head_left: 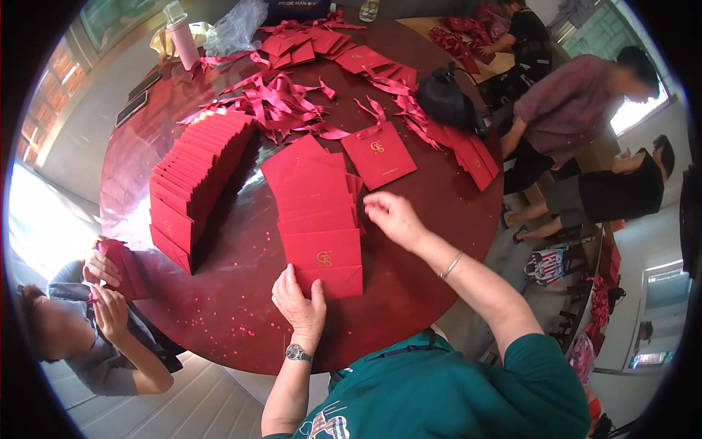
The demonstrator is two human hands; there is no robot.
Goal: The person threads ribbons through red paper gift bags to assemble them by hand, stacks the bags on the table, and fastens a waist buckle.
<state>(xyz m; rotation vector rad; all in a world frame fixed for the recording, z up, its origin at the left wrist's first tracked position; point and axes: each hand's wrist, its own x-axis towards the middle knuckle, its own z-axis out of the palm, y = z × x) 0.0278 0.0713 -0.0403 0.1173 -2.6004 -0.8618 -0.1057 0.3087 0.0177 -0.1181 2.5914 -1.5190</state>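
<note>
1. Two bare hands work at the near side of a round dark-red table, over an overlapping stack of red paper bags laid flat down the middle.
2. Left hand: it rests at the near left corner of the stack, fingers lying along the edge and thumb spread well apart on the nearest bag; it looks loosely open, resting on the paper. A metal watch circles its wrist.
3. Right hand: it hovers just beside the stack's right edge, fingers partly curled; from where I stand I cannot tell whether the fingertips pinch anything. A bracelet sits on that forearm.
4. One single red bag lies flat just beyond the right hand, with a gold mark on it.
5. Over on the left, a long row of red bags leans in tight overlap, curving away toward the far side.
6. Farther back lies a tangled heap of red ribbons, with a pink bottle at the far left and a black bag at the far right.
7. Near left, a co-worker's hands hold another red bag.
</note>
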